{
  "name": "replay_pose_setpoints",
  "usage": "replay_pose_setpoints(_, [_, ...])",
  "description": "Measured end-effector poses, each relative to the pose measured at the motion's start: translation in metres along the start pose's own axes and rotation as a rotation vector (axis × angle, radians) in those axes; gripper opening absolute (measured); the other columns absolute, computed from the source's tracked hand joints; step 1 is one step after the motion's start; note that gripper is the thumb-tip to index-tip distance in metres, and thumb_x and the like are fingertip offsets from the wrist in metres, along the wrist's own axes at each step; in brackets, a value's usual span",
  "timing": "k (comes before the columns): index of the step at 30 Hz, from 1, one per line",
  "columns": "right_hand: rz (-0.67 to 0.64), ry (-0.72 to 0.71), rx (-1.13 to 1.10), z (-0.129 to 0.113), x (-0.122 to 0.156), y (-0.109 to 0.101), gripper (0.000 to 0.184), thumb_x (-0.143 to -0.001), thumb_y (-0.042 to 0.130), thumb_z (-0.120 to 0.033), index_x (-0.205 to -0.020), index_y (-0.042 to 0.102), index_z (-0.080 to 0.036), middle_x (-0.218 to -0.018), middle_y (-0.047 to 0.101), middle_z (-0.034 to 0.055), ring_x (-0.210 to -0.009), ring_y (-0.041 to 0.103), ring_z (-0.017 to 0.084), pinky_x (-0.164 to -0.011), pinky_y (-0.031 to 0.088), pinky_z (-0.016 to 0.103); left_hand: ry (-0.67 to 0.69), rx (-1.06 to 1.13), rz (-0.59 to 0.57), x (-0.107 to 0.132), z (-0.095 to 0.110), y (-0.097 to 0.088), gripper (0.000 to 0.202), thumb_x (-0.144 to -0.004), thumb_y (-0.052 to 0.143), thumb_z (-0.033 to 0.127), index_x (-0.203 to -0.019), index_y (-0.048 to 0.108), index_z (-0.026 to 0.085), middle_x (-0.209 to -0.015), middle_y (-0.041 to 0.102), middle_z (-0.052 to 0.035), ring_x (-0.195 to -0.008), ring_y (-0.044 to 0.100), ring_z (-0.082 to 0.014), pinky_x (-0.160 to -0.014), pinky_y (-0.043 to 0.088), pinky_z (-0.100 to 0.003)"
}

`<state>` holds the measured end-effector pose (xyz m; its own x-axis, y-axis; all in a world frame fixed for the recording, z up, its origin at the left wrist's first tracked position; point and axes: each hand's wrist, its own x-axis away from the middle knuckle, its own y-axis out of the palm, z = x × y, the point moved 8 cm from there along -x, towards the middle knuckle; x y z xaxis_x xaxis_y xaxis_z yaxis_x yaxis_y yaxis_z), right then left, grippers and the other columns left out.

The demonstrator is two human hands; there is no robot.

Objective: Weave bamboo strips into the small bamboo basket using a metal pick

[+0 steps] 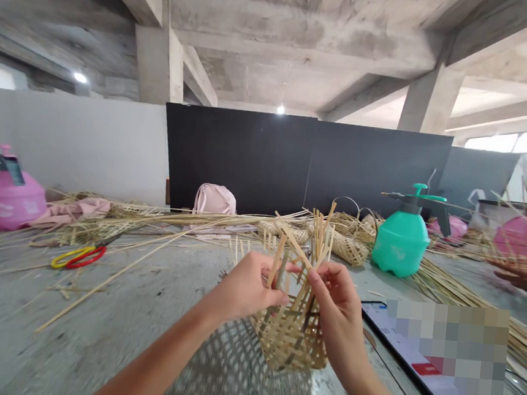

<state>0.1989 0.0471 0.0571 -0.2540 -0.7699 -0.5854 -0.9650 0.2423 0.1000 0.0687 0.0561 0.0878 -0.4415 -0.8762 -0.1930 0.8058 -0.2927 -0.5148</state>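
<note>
A partly woven bamboo basket [290, 341] stands tilted on the table in front of me, its loose strip ends sticking up from the rim. My left hand [256, 286] is closed at the basket's left side, thumb and fingers pinching upright bamboo strips. On the right side, my right hand [335, 296] pinches a pale bamboo strip [297, 245] that slants up to the left across the other ends. The fingertips of both hands are partly hidden behind the strips.
Scissors [78, 257] with red and yellow handles lie left on the table [141, 334]. A green spray bottle [402, 240] and a phone [420, 359] are at right, near bundled strips [463, 289]. Another person's hand [524, 280] shows at the right edge. A pink spray bottle [14, 197] stands far left.
</note>
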Motion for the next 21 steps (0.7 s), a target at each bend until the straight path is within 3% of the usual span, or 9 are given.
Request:
replay_pose_setpoints(3, [0.02,-0.011,0.026,-0.001,0.002,-0.001,0.017,-0.08,0.053,-0.039,-0.075,0.048,-0.023,-0.067,0.044,-0.0028,-0.06,0.041,0.013,-0.053,0.031,0.026,-0.023,-0.007,-0.004,-0.001,-0.003,-0.003,0.002,-0.06,0.064,0.013,-0.061,0.062,0.013,-0.074,0.067,-0.0037,-0.049,0.047,-0.0083,-0.046,0.034,-0.021])
replay_pose_setpoints(5, [0.03,-0.016,0.036,-0.002,0.004,-0.002,0.017,-0.081,0.053,-0.038,-0.075,0.048,-0.023,-0.067,0.044,-0.0026,-0.06,0.041,0.013,-0.053,0.032,0.026,-0.026,0.036,-0.038,-0.001,-0.005,-0.003,0.03,-0.059,0.066,0.013,-0.089,0.065,0.013,-0.062,0.063,0.0005,-0.047,0.048,-0.0087,-0.044,0.032,-0.02])
replay_pose_setpoints(7, [0.033,-0.025,0.044,-0.003,0.005,-0.002,0.016,-0.081,0.053,-0.037,-0.075,0.049,-0.022,-0.068,0.045,-0.0023,-0.061,0.042,0.013,-0.055,0.034,0.026,-0.014,0.112,-0.103,-0.002,-0.007,0.0,0.064,-0.059,0.067,0.011,-0.12,0.049,0.015,-0.056,0.059,0.0046,-0.046,0.049,-0.0092,-0.044,0.032,-0.02])
replay_pose_setpoints(9, [0.035,-0.037,0.063,-0.004,0.005,-0.002,0.016,-0.08,0.053,-0.036,-0.075,0.049,-0.022,-0.07,0.046,-0.002,-0.063,0.043,0.014,-0.057,0.035,0.026,0.003,0.156,-0.144,-0.003,-0.009,0.003,0.082,-0.059,0.067,0.009,-0.132,0.033,0.015,-0.057,0.059,0.0056,-0.046,0.049,-0.0089,-0.045,0.033,-0.019])
replay_pose_setpoints(11, [0.052,-0.041,0.09,-0.004,0.004,-0.004,0.016,-0.08,0.054,-0.036,-0.074,0.049,-0.021,-0.071,0.047,-0.0018,-0.065,0.043,0.014,-0.059,0.035,0.026,0.016,0.149,-0.125,-0.004,-0.01,0.001,0.078,-0.059,0.068,0.011,-0.129,0.037,0.014,-0.058,0.06,0.0052,-0.047,0.049,-0.0087,-0.046,0.032,-0.019])
replay_pose_setpoints(13, [0.074,-0.029,0.107,-0.003,0.002,-0.007,0.016,-0.079,0.054,-0.036,-0.074,0.049,-0.021,-0.069,0.047,-0.0022,-0.063,0.043,0.014,-0.058,0.035,0.026,0.026,0.12,-0.116,-0.004,-0.01,0.0,0.055,-0.059,0.07,0.015,-0.111,0.053,0.013,-0.057,0.058,0.0047,-0.049,0.048,-0.0084,-0.047,0.032,-0.019])
replay_pose_setpoints(15, [0.085,-0.01,0.106,-0.001,0.001,-0.01,0.016,-0.079,0.054,-0.036,-0.074,0.049,-0.021,-0.067,0.047,-0.0029,-0.061,0.042,0.013,-0.056,0.033,0.026,0.046,0.087,-0.167,-0.002,-0.007,0.001,0.032,-0.06,0.071,0.02,-0.09,0.061,0.013,-0.06,0.059,0.003,-0.052,0.049,-0.0087,-0.048,0.034,-0.02])
replay_pose_setpoints(17, [0.078,0.005,0.09,0.0,-0.001,-0.011,0.017,-0.078,0.055,-0.036,-0.073,0.049,-0.022,-0.065,0.046,-0.0032,-0.06,0.041,0.013,-0.055,0.032,0.026,0.079,0.054,-0.248,0.001,-0.001,0.002,0.02,-0.066,0.068,0.026,-0.08,0.063,0.013,-0.065,0.061,0.0005,-0.056,0.051,-0.0097,-0.052,0.036,-0.021])
replay_pose_setpoints(21, [0.048,0.018,0.052,0.0,-0.005,-0.01,0.018,-0.076,0.057,-0.037,-0.069,0.049,-0.022,-0.063,0.045,-0.0037,-0.059,0.04,0.012,-0.054,0.031,0.026,0.123,0.011,-0.212,0.001,0.003,-0.008,0.029,-0.08,0.053,0.039,-0.075,0.067,0.014,-0.07,0.063,-0.0035,-0.062,0.054,-0.012,-0.057,0.04,-0.023])
